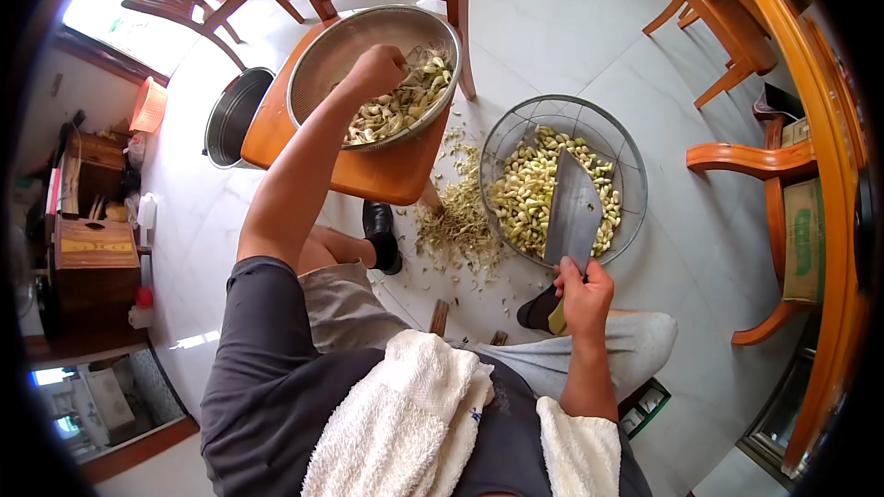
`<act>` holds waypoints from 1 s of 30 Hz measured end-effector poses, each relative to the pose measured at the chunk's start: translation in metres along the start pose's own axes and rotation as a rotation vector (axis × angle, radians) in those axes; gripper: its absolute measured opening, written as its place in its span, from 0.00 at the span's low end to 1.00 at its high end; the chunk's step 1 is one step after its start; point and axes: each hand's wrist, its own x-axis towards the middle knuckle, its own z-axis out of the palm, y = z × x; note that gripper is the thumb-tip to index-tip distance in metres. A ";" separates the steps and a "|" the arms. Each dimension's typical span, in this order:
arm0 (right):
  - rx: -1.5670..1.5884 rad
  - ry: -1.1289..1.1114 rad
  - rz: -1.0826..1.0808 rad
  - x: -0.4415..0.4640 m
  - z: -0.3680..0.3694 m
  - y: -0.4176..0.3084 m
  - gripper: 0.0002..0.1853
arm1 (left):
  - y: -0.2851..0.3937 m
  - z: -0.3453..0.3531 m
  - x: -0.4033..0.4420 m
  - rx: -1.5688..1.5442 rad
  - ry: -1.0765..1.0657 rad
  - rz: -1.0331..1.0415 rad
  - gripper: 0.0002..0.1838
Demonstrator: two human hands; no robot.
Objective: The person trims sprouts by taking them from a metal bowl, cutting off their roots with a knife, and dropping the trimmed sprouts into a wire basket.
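Note:
My left hand [378, 72] reaches into a metal colander [318, 69] on a wooden chair seat; its fingers are closed at the unpeeled garlic cloves [396, 115], and what they hold is hidden. In my right hand [585, 294] is the handle of a cleaver [575, 212], its broad blade over a wire basket [629, 152] on the floor. Pale and greenish peeled cloves [529, 193] lie in that basket, beneath and around the blade. Between chair and basket, husks and trimmings [456, 225] are heaped on the floor.
The chair seat [378, 175] stands ahead on the left, with a dark metal pot [241, 115] beside it. My shoe [379, 235] is near the husks. Wooden chairs [732, 28] and a table edge [843, 129] line the right; a cardboard box [803, 239] sits there too.

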 end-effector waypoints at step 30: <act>-0.502 -0.167 -0.916 -0.043 0.037 -0.011 0.19 | 0.108 0.068 -0.251 -1.919 -0.260 -0.359 0.04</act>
